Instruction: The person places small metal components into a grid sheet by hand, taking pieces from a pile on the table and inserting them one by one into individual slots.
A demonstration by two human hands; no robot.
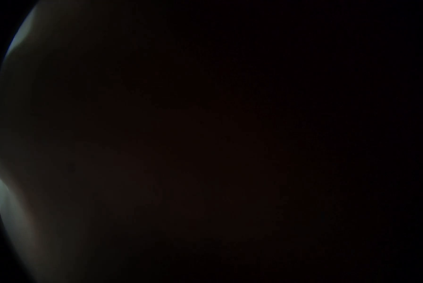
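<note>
A dark, blurred surface point(140, 155) lies very close to the camera and covers nearly the whole head view. It has a faint brownish tone, and I cannot make out what it is. Neither my left hand nor my right hand can be recognised in this darkness. Whatever they hold or touch is hidden.
Along the left rim two pale, bluish-grey patches of light show past the dark surface: an upper patch point(22, 32) and a lower patch point(12, 212). Both are too blurred to identify.
</note>
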